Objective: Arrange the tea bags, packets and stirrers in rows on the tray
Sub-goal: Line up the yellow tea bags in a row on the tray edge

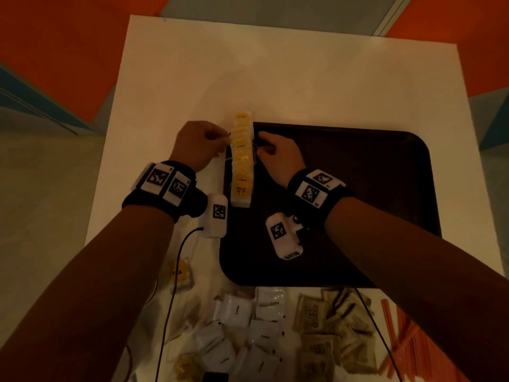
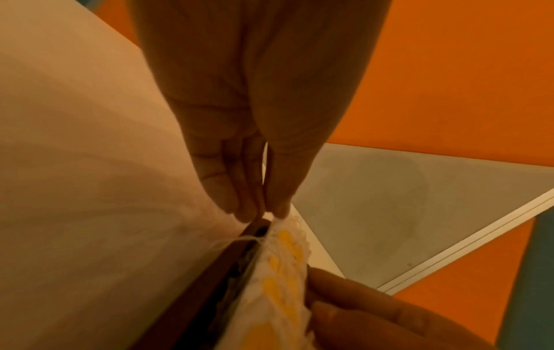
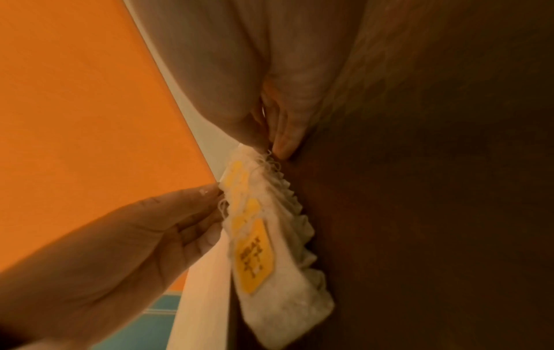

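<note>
1 tea-bag row point(image 1: 241, 161), yellow tags; L hand point(image 1: 197, 146) straight, touching; R hand point(image 1: 278, 154) pinching

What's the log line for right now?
step: straightening tea bags | left hand: touches row's left side | right hand: touches row's right side | tray: row along left edge | packets, stirrers: on table
</note>
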A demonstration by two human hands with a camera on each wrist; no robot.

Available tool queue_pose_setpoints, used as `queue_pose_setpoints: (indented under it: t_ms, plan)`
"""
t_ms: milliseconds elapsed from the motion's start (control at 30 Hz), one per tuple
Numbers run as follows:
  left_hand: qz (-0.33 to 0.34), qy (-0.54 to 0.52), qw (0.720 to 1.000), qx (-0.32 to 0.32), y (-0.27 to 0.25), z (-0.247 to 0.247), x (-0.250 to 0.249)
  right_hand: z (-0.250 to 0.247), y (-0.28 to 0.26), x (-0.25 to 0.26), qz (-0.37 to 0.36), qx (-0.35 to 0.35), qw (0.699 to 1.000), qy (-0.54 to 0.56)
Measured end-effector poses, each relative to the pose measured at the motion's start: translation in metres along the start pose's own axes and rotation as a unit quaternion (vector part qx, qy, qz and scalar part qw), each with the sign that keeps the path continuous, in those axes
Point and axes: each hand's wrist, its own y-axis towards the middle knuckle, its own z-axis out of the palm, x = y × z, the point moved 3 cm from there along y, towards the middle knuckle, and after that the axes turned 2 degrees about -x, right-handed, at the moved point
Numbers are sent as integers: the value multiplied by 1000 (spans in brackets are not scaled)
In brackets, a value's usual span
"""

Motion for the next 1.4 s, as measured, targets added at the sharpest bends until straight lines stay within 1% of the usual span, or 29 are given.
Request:
queue_pose_setpoints:
  t_ms: [33,100,267,367,433,500,567,600,667,733,767,833,933,1000,1067,1133,1200,1267,1333,1400]
  plan:
    - [-1,7,1000,11,-4,2,1,2,1,1,-8,7,1000,-1]
    - [3,11,1000,11,-9,6,1,6,0,3,-15,18,1000,6]
    - [9,9,999,-35,-13,9,-5,5,1,1,4,-8,1000,20]
    - [21,32,998,-52,-13,10,-12,6,3,9,-11,30,999,7]
    - [15,23,998,-60,-13,10,-15,7,4,10,-15,46,999,-2]
    - [2,-6,998,-68,-13,6,-16,3,2,7,13,21,1000,19]
    - [-14,-27,997,-72,-18,-1,-14,-4,-5,2,47,-5,997,69]
    - [-23,-27,997,-64,-21,-4,-13,-6,-11,-2,61,-9,993,98]
    - [-42,-16,999,-19,-31,-5,-10,-5,-23,-7,81,4,985,155]
    - [-60,-14,998,26,-44,0,-10,1,-32,-5,77,29,978,190]
    - [-62,-13,997,34,-51,3,-10,5,-34,-5,65,42,979,190]
    - [-48,5,999,23,-62,9,-8,10,-38,-4,48,46,981,183]
    - [-51,23,998,-9,-75,12,1,12,-44,-14,75,4,983,168]
    - [-59,35,998,-17,-84,14,8,14,-52,-21,92,8,982,167]
    - [-58,41,997,-19,-91,16,11,17,-61,-23,89,28,980,177]
    - [-56,37,998,-20,-96,17,10,19,-67,-19,72,42,978,191]
    - [-55,25,998,-21,-98,17,8,21,-70,-18,70,42,976,199]
    - [-54,10,998,-17,-100,17,7,20,-72,-19,80,31,978,192]
    - [-52,-7,999,-14,-105,16,6,20,-75,-19,72,40,979,186]
    - [-30,1,999,-30,-115,10,1,15,-79,-18,58,31,985,160]
